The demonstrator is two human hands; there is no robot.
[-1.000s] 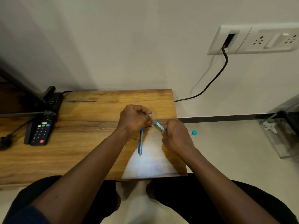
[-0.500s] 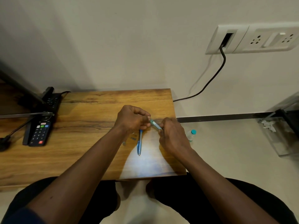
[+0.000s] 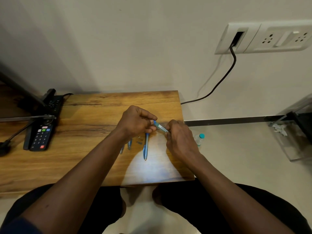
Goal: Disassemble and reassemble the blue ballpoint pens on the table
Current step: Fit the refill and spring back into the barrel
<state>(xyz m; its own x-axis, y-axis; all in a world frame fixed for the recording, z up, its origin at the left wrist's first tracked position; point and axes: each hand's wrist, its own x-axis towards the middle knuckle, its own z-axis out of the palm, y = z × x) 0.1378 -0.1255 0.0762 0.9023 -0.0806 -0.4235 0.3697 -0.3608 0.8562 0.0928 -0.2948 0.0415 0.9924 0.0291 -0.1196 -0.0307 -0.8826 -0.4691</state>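
Above the wooden table [image 3: 87,159], both hands hold one pale blue pen part [image 3: 160,127]. My left hand [image 3: 136,121] pinches its left end with curled fingers. My right hand [image 3: 180,139] pinches its right end. A whole blue pen [image 3: 145,147] lies on the table just below the hands, pointing toward me. Two more blue pen pieces [image 3: 125,146] lie partly under my left forearm. Small loose parts [image 3: 139,141] sit between them and the whole pen.
A black remote control [image 3: 41,135] lies at the table's left, beside a black stand and cable. A small bottle with a teal cap [image 3: 199,139] stands on the floor right of the table. A clear box [image 3: 297,137] sits at the far right.
Both hands have shifted slightly left with the pen part still held between them. More of the pen pieces under my left forearm now show.
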